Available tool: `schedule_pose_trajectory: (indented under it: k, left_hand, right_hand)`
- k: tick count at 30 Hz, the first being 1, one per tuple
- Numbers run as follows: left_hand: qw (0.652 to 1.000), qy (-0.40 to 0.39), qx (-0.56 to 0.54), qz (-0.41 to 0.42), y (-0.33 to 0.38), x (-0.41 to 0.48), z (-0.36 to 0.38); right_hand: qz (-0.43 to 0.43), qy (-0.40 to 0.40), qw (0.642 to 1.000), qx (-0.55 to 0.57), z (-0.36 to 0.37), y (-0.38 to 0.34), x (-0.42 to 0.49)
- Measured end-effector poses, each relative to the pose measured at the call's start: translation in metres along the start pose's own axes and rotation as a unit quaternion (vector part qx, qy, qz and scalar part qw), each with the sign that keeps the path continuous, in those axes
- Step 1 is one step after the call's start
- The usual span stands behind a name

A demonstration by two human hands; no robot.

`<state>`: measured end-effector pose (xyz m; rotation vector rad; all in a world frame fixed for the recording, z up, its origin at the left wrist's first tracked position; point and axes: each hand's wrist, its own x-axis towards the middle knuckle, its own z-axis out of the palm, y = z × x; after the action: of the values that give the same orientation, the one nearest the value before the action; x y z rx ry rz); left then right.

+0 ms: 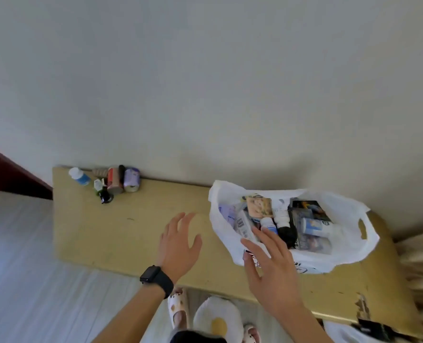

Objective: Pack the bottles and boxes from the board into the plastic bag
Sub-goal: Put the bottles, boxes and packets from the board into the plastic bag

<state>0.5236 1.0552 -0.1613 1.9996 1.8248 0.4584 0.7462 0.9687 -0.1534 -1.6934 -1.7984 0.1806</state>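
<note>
A big pale wall (205, 82) fills the top. A grey floor (20, 268) is at the left and bottom.

A long yellow tabletop (131, 231) stands against the wall. On its right part sits a white plastic bag (349, 214) with its mouth wide open. The bag is full of things: a black box (309, 206), a white bottle (281, 214), a black bottle (287, 233), a small picture box (258, 206) and more that are too mixed up to tell.

The 2 hands are both open, with fingers spread, and they hold nothing. The left hand (180, 241) is over the tabletop, just beside the left side of the bag. The right hand (267, 263) is over the near edge of the bag, with its fingertips at the bag's mouth. I cannot tell if it touches the bag.

A few things are not packed. They stand close together at the far left corner of the tabletop, well apart from the bag: a white and blue bottle (79, 176), a red can (114, 181), a purple box (131, 179) and a dark green bottle (104, 194).

A black watch (153, 276) is on the left wrist. A white slipper (178, 305) shows on the floor below.
</note>
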Motion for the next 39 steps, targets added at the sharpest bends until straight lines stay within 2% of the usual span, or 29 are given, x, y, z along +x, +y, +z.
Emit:
schedule_pose_trajectory:
  k: [3, 6, 10, 15, 19, 23, 26, 29, 31, 33, 37, 39]
  left_hand:
    - [0.994, -0.055, 0.076, -0.050, -0.050, -0.016, -0.006]
    - [0.982, -0.109, 0.111, -0.105, -0.106, -0.028, -0.016]
    - [0.964, -0.154, 0.123, -0.178, -0.180, -0.024, -0.031]
    - [0.945, -0.212, 0.104, -0.226, -0.274, 0.023, -0.053]
    - [0.931, -0.248, 0.075, -0.258, -0.343, 0.076, -0.070]
    - [0.905, -0.313, 0.087, -0.274, -0.398, 0.111, -0.080]
    - [0.887, -0.349, 0.077, -0.292, -0.424, 0.119, -0.080]
    - [0.882, -0.362, 0.038, -0.298, -0.436, 0.118, -0.081]
    - [0.889, -0.353, 0.027, -0.292, -0.435, 0.124, -0.086]
    - [0.913, -0.294, 0.006, -0.282, -0.427, 0.141, -0.094]
    - [0.977, -0.124, -0.011, -0.172, -0.396, 0.217, -0.106]
    - [0.990, -0.098, -0.013, -0.105, -0.375, 0.266, -0.102]
  right_hand:
    - [-0.057, -0.119, 0.990, 0.041, 0.044, -0.029, 0.007]
    - [-0.095, -0.212, 0.972, 0.029, 0.091, -0.055, 0.022]
    - [-0.100, -0.331, 0.938, -0.013, 0.155, -0.088, 0.057]
    - [-0.080, -0.414, 0.905, -0.063, 0.235, -0.139, 0.128]
    - [-0.028, -0.459, 0.884, -0.083, 0.304, -0.181, 0.195]
    - [0.073, -0.469, 0.874, -0.106, 0.377, -0.208, 0.262]
    - [0.183, -0.419, 0.888, -0.037, 0.426, -0.219, 0.310]
    - [0.324, -0.410, 0.852, 0.027, 0.460, -0.224, 0.343]
    - [0.357, -0.411, 0.838, 0.034, 0.475, -0.221, 0.350]
    - [0.354, -0.421, 0.834, 0.036, 0.482, -0.218, 0.348]
    - [0.317, -0.431, 0.845, 0.024, 0.474, -0.205, 0.327]
    - [0.300, -0.434, 0.849, 0.008, 0.466, -0.196, 0.312]
